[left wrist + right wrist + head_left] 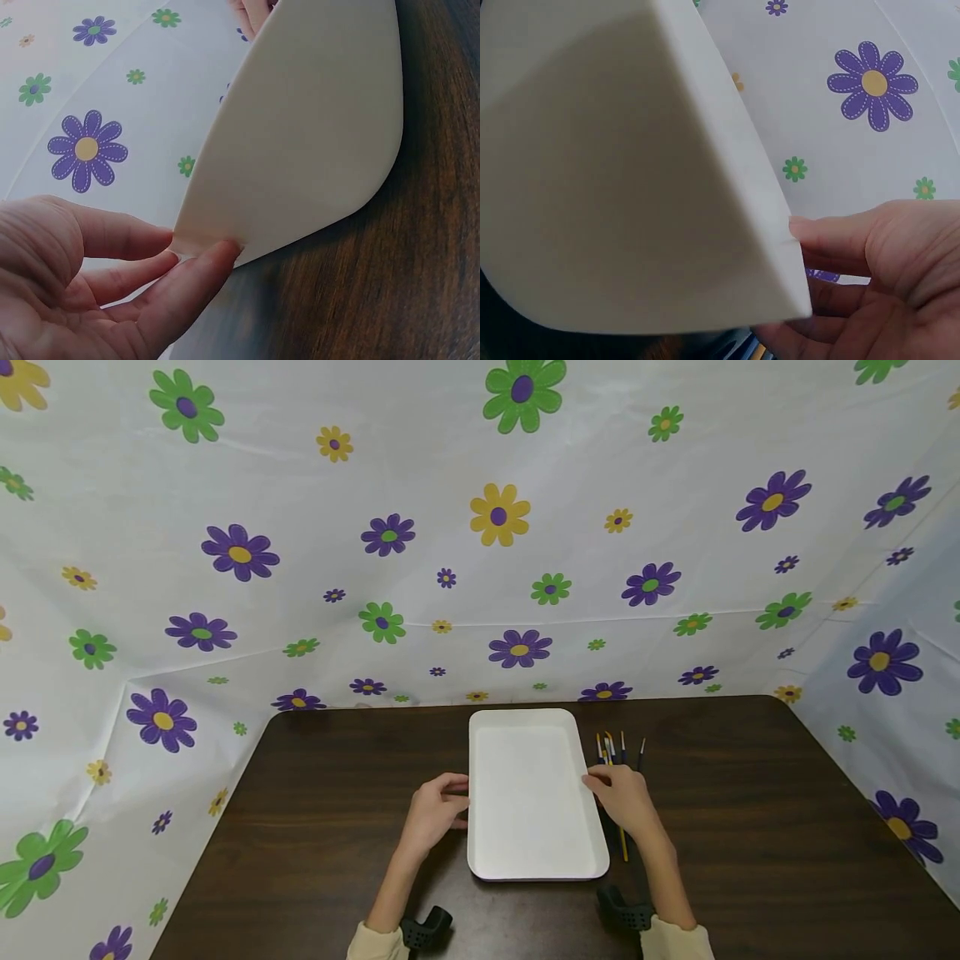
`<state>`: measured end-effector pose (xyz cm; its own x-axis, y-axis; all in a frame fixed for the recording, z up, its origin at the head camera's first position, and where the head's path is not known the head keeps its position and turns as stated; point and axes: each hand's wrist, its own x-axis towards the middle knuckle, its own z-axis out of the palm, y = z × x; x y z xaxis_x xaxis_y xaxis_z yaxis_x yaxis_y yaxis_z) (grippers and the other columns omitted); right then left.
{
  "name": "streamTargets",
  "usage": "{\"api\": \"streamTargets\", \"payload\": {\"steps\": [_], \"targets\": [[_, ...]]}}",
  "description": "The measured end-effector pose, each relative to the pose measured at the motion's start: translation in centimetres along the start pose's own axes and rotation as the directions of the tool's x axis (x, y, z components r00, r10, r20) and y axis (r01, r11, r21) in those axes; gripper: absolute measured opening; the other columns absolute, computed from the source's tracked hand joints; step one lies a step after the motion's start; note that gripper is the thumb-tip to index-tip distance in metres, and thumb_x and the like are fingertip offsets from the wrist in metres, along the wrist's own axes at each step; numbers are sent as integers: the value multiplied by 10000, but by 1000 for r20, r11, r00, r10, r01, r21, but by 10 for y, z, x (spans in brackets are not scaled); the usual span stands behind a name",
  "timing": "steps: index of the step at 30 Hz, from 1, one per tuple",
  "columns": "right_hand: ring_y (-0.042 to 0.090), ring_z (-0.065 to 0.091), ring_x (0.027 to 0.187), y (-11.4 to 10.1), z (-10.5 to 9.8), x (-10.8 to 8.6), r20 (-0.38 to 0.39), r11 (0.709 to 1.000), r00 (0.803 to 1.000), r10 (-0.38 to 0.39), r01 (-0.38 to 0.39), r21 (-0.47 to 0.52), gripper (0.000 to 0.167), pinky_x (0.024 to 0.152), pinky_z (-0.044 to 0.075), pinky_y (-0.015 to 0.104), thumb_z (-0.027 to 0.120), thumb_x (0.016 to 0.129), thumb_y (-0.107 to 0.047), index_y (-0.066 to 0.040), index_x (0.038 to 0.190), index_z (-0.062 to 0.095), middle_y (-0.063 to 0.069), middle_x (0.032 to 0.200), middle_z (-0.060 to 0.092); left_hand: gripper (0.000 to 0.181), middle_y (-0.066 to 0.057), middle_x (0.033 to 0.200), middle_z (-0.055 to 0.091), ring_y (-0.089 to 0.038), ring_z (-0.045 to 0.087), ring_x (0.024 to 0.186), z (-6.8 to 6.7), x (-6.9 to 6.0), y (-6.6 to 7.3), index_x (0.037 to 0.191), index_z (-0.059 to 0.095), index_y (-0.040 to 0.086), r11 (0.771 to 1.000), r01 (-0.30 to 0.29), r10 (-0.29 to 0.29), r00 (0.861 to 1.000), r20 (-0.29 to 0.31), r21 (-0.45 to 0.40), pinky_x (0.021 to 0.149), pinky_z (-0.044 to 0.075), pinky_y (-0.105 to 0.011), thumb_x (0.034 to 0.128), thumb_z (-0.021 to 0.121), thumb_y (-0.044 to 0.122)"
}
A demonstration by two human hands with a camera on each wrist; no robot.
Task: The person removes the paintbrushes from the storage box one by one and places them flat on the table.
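A white rectangular tray [536, 793] with rounded corners is held between both hands over the dark table, its long sides running away from the person. My left hand [437, 810] grips its left edge; in the left wrist view the thumb and fingers of the left hand [127, 277] pinch the tray [300, 135] at its rim. On the opposite side, my right hand [622, 795] grips the right edge. The right wrist view shows the right hand [885, 277] with its thumb on the tray's side wall [742, 180] and other fingers lower, partly hidden behind it.
Several paintbrushes [623, 843] lie on the table just right of the tray, partly covered by the right hand and forearm. The dark wood table [337, 777] extends to both sides. A white flowered sheet [435, 485] hangs behind and around it.
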<state>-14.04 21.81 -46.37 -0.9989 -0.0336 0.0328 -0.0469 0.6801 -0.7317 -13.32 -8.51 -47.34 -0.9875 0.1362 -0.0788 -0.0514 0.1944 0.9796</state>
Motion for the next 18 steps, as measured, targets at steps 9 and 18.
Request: {"api": "streamTargets", "payload": {"steps": [9,18], "targets": [[288,619,851,-15,4,4,-36,999,998,45,-44,24,298,721,551,403,632,1023,-157,97,1169,689,154,972,706,284,-198,1176,700,-337,698,1021,7,-1,4,1261,673,-69,883,-210,283,952,-118,419,801,614,-459,1005,604,34],[542,455,1341,-37,18,-7,-132,977,977,-168,147,-155,495,1084,426,666,708,989,-175,146,1340,571,374,1394,522,425,-316,1477,501,-537,445,1376,23,-4,11,1388,604,-56,602,-310,516,854,-62,736,1062,403,-733,1043,624,191]]}}
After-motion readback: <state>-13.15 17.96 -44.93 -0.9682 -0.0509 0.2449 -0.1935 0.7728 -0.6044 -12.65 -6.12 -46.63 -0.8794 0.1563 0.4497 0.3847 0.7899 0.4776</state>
